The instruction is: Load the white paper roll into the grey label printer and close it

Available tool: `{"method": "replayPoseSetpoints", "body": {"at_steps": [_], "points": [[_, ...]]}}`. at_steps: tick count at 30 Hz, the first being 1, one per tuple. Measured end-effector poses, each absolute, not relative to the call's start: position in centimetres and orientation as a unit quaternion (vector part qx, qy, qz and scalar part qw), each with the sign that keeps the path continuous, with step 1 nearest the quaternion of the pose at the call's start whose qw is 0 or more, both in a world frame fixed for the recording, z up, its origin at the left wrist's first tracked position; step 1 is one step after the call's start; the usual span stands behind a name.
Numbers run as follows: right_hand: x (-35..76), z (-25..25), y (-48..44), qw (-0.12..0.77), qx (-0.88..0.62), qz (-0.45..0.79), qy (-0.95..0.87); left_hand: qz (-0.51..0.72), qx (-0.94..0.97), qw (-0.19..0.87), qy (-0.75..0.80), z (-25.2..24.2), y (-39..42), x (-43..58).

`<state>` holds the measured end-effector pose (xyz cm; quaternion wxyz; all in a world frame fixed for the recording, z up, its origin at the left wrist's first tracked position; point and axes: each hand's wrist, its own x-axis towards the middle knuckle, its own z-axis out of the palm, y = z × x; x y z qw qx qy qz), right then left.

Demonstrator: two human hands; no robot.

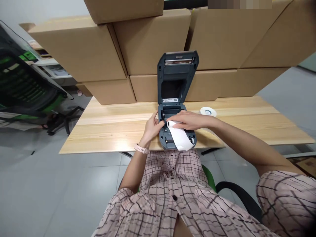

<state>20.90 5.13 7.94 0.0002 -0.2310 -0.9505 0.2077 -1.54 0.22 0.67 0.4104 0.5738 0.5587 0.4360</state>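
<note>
A dark grey label printer (pixel 161 135) sits at the table's front edge with its lid (pixel 160 74) raised. My right hand (pixel 187 120) is closed over a small white paper roll (pixel 171 124) inside the printer's bay. From the roll, a loose strip of paper (pixel 181 138) runs down over the printer's front edge. My left hand (pixel 153 126) grips the printer's left side, its thumb over the rim by the inner holder and its index finger along the outside. My right palm and the underside of my fingers are hidden.
A wider white roll (pixel 208 111) lies on the wooden table (pixel 111 128), right of the printer. Cardboard boxes (pixel 153 42) are stacked along the table's back, close behind the raised lid. An office chair (pixel 24 82) stands on the floor at left.
</note>
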Motion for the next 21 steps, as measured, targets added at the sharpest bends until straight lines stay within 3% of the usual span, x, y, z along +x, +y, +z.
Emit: {"method": "replayPoseSetpoints", "body": {"at_steps": [8,21], "points": [[20.9,7.0,3.3,0.041,-0.247,0.124,-0.96,0.444,0.559,0.366,0.597,0.1,0.2,-1.2],[20.9,6.2,4.8,0.055,-0.31,0.185,-0.931,0.498,0.543,0.477,0.479,0.1,0.5,-0.9]]}}
